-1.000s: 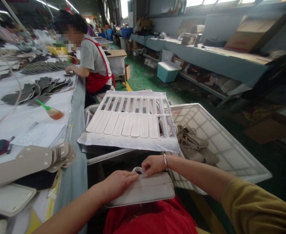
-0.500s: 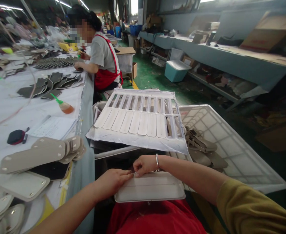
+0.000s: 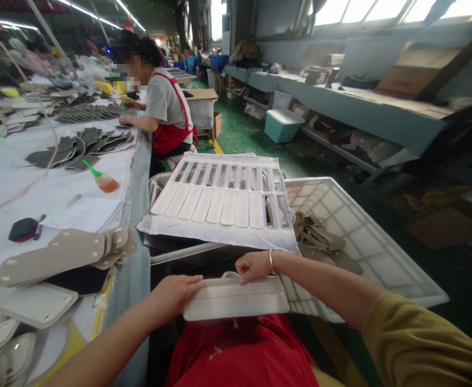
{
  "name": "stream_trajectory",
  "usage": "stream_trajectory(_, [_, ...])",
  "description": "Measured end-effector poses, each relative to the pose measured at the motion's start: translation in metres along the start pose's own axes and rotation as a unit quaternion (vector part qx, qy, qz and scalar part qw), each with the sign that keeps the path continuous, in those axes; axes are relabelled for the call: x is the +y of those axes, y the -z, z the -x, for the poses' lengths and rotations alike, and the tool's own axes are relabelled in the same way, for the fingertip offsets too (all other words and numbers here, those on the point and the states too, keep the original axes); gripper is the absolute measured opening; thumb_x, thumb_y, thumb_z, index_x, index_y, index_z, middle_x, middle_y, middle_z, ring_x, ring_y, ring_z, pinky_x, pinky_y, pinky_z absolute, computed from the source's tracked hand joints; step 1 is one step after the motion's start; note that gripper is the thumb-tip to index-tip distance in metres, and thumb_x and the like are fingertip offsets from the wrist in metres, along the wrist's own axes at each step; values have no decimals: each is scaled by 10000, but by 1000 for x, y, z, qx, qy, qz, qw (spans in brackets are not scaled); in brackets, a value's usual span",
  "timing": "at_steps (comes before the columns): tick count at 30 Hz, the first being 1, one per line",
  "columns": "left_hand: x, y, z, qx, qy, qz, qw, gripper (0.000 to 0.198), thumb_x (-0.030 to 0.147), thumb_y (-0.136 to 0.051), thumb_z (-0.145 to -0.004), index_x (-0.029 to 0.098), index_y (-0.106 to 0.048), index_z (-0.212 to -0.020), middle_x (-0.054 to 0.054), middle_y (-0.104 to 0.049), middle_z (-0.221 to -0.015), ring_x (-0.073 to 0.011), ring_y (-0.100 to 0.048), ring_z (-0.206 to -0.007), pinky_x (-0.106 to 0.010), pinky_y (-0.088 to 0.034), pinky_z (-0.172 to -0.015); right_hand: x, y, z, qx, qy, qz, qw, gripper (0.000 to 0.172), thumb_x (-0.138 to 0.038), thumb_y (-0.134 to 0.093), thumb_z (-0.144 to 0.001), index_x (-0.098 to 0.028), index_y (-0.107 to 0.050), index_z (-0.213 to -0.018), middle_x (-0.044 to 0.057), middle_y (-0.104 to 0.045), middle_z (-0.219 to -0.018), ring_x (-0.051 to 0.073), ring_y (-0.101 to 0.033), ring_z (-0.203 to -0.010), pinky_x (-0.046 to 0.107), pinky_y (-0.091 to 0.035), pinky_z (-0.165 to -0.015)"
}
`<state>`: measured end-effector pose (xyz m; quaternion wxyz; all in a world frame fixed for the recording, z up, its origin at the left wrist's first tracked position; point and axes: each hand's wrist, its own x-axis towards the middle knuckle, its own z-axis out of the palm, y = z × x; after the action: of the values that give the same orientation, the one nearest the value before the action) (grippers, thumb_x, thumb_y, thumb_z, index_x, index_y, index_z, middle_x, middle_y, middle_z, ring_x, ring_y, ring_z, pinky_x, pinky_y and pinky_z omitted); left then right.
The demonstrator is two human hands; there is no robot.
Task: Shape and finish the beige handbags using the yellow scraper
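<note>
A white rectangular panel with rounded corners and a faint lengthwise line rests on my lap. My left hand lies on its left end, fingers together and wrapped over the upper edge. Curled at the far edge, right of the middle, my right hand presses on the panel, beside a small pale raised piece. Beyond both hands is a white slotted board carrying a row of pale strips. Stacked beige pieces and white pieces lie on the table to the left.
The table holds paper, a glue bottle, a dark round object and grey pieces. A white crate with beige parts stands right. A person in a red apron sits ahead; a teal bin is on the floor.
My right hand has slid right along the panel's far edge, and my left hand has moved left to its end. The hands are farther apart. The camera view has shifted a little.
</note>
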<state>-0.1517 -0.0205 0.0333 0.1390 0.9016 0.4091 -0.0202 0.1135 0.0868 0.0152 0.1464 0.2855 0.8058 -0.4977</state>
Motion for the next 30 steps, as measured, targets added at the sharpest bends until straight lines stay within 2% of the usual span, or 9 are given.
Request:
stream_trajectory(2, [5,0,1,11,5,-17,1000,374,176,-460,-835,225,-558,-1193,-65,-596,-1204,-203,-605,-1019,-324,-498,-860,10,2,20,21,-29,-6,999,228,-337,-657,-693,-154,-530,-648,-71,-459,-548,64,-399,-528,188,-307,-499])
stream_trajectory(5, [21,2,-2,54,15,-53,997,315,165,-488,-805,208,-626,-1085,-71,-614,-1177,-233,-562,-1077,-400,-428,-951,6,1,46,82,-62,12,995,188,-277,-684,-662,-150,-547,-640,-61,-478,-556,71,-416,-535,192,-312,-502])
stream_trajectory(8, [51,-1,-10,126,7,-35,991,302,203,-484,-822,211,-594,-1104,-67,-564,-1244,-242,-507,-1143,-444,-384,-988,-12,-15,79,211,-50,16,976,135,-253,-658,-690,-155,-587,-751,-29,-552,-663,97,-490,-603,205,-367,-548])
stream_trajectory(11, [89,-14,-22,169,-11,47,984,324,242,-478,-844,180,-518,-1160,-87,-545,-1257,-204,-528,-1110,-365,-440,-945,-27,-52,114,350,35,18,936,255,-278,-642,-724,-162,-583,-943,32,-610,-895,145,-556,-804,252,-441,-730])
stream_trajectory(13, [111,-25,-32,179,-6,76,981,297,220,-497,-833,158,-522,-1122,-105,-577,-1201,-210,-561,-1050,-362,-471,-900,-29,-83,129,410,64,43,909,350,-290,-664,-716,-167,-562,-1027,70,-597,-1028,183,-534,-953,313,-420,-862])
stream_trajectory(15, [127,-36,-39,182,-5,75,981,239,176,-502,-825,160,-549,-1058,-96,-614,-1128,-219,-577,-1005,-389,-475,-882,-23,-111,134,465,62,72,880,277,-274,-652,-737,-182,-584,-990,76,-592,-1070,200,-511,-1023,375,-370,-948])
stream_trajectory(17, [134,-44,-43,187,-14,58,981,203,140,-488,-830,170,-568,-1014,-75,-632,-1092,-225,-566,-1017,-412,-457,-897,-15,-133,129,512,55,103,851,91,-244,-605,-782,-204,-623,-862,52,-617,-1035,201,-508,-1040,423,-317,-995])
stream_trajectory(22, [136,-50,-42,194,-33,19,980,186,104,-466,-838,171,-589,-961,-59,-622,-1136,-240,-527,-1078,-431,-432,-915,-1,-153,118,572,50,153,804,129,-215,-546,-829,-234,-654,-761,11,-660,-956,197,-503,-1066,446,-278,-1022])
stream_trajectory(30, [140,-54,-44,211,-16,2,977,199,107,-459,-839,163,-588,-980,-61,-614,-1145,-243,-505,-1095,-436,-413,-932,4,-149,116,581,63,177,792,115,-226,-552,-831,-240,-652,-778,-10,-671,-878,165,-527,-1009,411,-247,-1047])
